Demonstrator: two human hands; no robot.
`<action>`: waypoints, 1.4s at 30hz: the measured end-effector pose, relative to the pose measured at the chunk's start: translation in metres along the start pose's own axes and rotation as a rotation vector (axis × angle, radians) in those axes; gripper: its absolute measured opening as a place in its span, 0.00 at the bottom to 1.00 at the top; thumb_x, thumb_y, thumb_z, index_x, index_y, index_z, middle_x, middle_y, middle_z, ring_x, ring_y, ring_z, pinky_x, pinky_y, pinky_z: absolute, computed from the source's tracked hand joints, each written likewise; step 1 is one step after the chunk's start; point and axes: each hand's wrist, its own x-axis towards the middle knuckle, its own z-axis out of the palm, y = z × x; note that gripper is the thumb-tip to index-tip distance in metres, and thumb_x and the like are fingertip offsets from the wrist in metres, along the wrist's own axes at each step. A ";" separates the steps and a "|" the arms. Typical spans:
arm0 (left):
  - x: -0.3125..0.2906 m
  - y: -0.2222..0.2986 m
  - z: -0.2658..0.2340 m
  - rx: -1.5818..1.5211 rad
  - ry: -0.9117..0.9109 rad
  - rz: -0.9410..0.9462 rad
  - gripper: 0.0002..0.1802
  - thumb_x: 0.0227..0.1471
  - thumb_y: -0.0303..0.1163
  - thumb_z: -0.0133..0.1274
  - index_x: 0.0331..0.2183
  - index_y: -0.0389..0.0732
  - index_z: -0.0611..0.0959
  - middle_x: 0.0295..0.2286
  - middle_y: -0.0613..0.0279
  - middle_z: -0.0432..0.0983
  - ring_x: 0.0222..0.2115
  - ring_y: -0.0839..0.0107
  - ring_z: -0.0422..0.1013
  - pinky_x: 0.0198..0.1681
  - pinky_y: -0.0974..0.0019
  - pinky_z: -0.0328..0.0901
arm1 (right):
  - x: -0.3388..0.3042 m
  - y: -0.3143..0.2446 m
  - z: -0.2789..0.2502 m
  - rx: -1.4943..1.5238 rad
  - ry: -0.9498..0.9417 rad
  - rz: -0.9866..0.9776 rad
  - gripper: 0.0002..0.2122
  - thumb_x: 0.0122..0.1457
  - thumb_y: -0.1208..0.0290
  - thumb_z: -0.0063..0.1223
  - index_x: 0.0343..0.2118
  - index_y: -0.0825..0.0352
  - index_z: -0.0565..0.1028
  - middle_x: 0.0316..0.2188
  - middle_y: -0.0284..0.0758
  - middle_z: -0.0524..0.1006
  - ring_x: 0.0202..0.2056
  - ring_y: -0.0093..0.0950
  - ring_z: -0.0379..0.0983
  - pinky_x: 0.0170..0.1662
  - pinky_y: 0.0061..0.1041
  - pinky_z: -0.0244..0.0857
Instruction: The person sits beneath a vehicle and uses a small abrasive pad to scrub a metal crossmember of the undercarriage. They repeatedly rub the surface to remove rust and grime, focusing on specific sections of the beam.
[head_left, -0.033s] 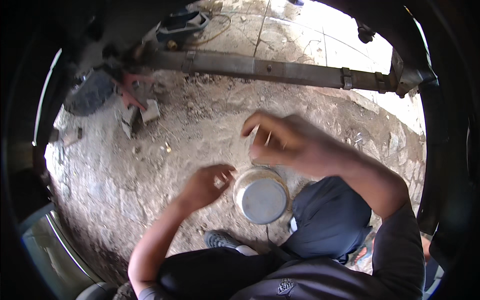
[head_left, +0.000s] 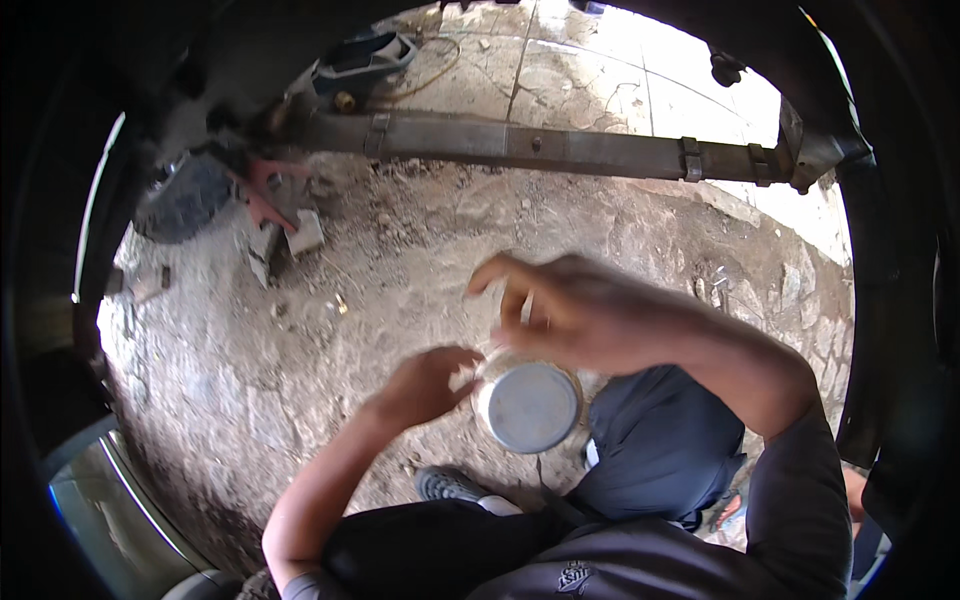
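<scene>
On the dirt floor between my feet stands a round metal container (head_left: 530,408), its flat grey disc-shaped face turned upward. Its far edge is partly covered by my hands. My left hand (head_left: 425,387) hovers at its left side, thumb and fingers apart, with nothing seen in it. Above the container's far right edge is my right hand (head_left: 580,315), blurred by motion. Its fingers are bent and spread, and I see nothing between them.
A long metal beam (head_left: 560,150) crosses the far side. At far left lie a dark tyre (head_left: 185,200), a red metal stand (head_left: 265,195) and broken blocks (head_left: 303,232). A blue-grey tray (head_left: 365,62) sits beyond the beam. Dark vehicle parts frame the view.
My right hand has come nearer to me and slightly left, now covering the container's far edge. My left hand has shifted a little right. The whole view has tilted slightly.
</scene>
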 end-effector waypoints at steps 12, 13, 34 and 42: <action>0.130 -0.016 -0.068 0.329 0.467 0.174 0.25 0.61 0.32 0.64 0.59 0.42 0.80 0.57 0.47 0.78 0.60 0.49 0.73 0.65 0.51 0.69 | 0.029 0.103 -0.056 -0.492 0.422 0.357 0.33 0.67 0.52 0.64 0.69 0.64 0.67 0.66 0.49 0.73 0.65 0.45 0.71 0.70 0.47 0.65; 0.144 -0.011 -0.079 0.386 0.514 0.209 0.27 0.61 0.31 0.64 0.60 0.41 0.79 0.60 0.47 0.76 0.62 0.49 0.72 0.65 0.51 0.68 | 0.034 0.119 -0.067 -0.508 0.484 0.391 0.35 0.65 0.53 0.67 0.69 0.65 0.67 0.65 0.48 0.73 0.66 0.46 0.71 0.70 0.47 0.65; 0.295 -0.009 -0.138 0.723 0.418 0.017 0.41 0.44 0.51 0.75 0.56 0.42 0.82 0.54 0.56 0.76 0.61 0.55 0.69 0.63 0.50 0.67 | 0.055 0.248 -0.107 -0.823 0.650 0.310 0.40 0.46 0.49 0.79 0.59 0.63 0.73 0.50 0.44 0.75 0.54 0.46 0.70 0.61 0.48 0.60; 0.300 -0.024 -0.123 0.710 0.325 -0.049 0.42 0.49 0.48 0.73 0.59 0.37 0.79 0.57 0.55 0.77 0.61 0.57 0.71 0.58 0.52 0.71 | 0.061 0.237 -0.104 -0.738 0.488 0.405 0.41 0.50 0.43 0.76 0.60 0.67 0.72 0.54 0.49 0.75 0.59 0.51 0.69 0.63 0.56 0.57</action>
